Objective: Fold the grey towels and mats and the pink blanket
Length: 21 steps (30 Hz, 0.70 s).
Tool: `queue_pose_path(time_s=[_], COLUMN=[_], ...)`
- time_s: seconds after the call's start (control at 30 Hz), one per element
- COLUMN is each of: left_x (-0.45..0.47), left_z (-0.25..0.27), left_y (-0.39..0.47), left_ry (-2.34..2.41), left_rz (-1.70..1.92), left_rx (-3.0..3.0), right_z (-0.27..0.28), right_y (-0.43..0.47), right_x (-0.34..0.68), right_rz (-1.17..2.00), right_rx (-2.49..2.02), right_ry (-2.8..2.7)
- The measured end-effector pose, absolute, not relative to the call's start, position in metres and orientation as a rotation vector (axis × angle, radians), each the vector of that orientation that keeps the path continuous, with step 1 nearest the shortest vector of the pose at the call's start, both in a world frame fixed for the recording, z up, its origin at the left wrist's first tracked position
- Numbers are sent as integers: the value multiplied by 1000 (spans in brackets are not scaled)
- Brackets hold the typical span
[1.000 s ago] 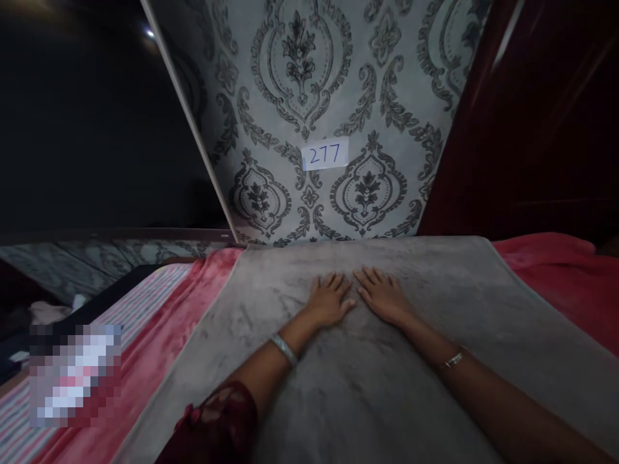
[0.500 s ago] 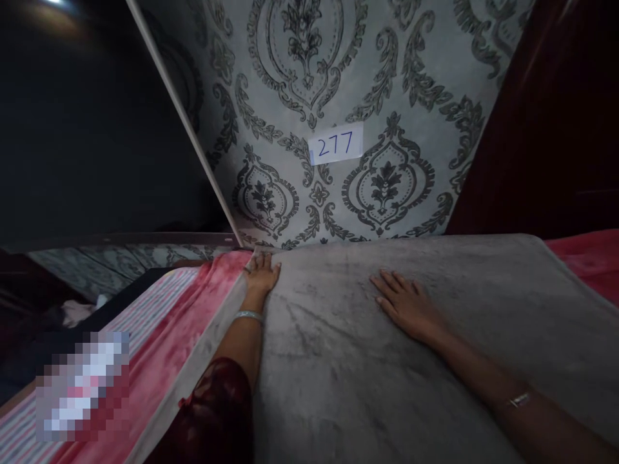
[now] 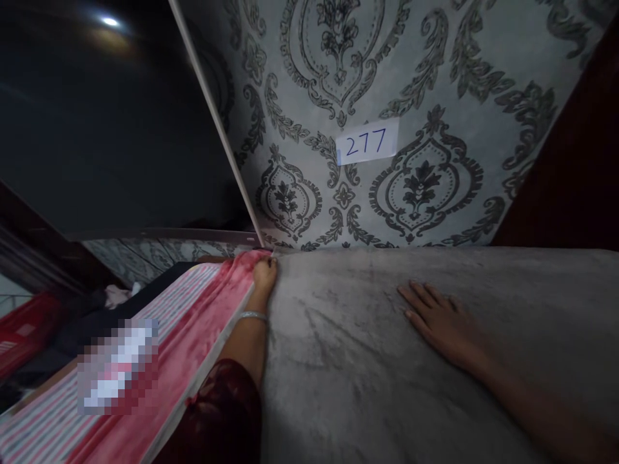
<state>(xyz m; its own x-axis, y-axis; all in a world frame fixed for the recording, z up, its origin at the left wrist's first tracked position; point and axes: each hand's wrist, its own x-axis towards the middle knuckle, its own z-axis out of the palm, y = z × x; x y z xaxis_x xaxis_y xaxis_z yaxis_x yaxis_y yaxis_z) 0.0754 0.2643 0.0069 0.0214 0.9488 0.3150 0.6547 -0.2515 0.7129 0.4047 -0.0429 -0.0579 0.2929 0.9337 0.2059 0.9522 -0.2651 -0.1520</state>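
Evidently your right hand (image 3: pixel 442 322) lies palm down, fingers loosely spread, on the grey blanket (image 3: pixel 348 361), perhaps so that its weight holds the cloth steady. The blanket lies spread in front of you, its far edge along the patterned wall (image 3: pixel 300 135). Your left hand (image 3: pixel 265 276) is bunched at the far left corner, likely because the fabric there meets the pink blanket (image 3: pixel 207 335) and needs a closer hold. The pink one shows beside it, next to a striped cloth (image 3: pixel 181 293).

Your left fingertips are tucked out of sight, so you can't tell from here whether they pinch grey cloth, pink cloth or neither. The grey blanket's near end and right side run out of frame, your right forearm is blurred, and a pixelated patch (image 3: pixel 118 367) masks something over the stripes.
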Motion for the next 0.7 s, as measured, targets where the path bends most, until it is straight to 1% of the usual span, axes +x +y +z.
queue_pose_path(time_s=[0.1, 0.2, 0.5, 0.6, 0.7], left_x=[74, 71, 63, 68, 74], left_z=[6, 7, 29, 28, 19], left_y=[272, 278, 305, 310, 310], left_ry=[1591, 1459, 1121, 1107, 1188], left_rz=[1194, 1212, 1025, 1116, 1238], left_rx=[1784, 1700, 1597, 1592, 1615], right_z=[-56, -57, -76, -79, -79], right_y=[-42, -42, -41, -42, -43], right_x=[405, 406, 416, 419, 420], right_rz=[-74, -57, -144, -151, -138], right_rx=[-2330, -2336, -2282, -2275, -2284], right_ry=[-1728, -1731, -1716, -1731, -1734])
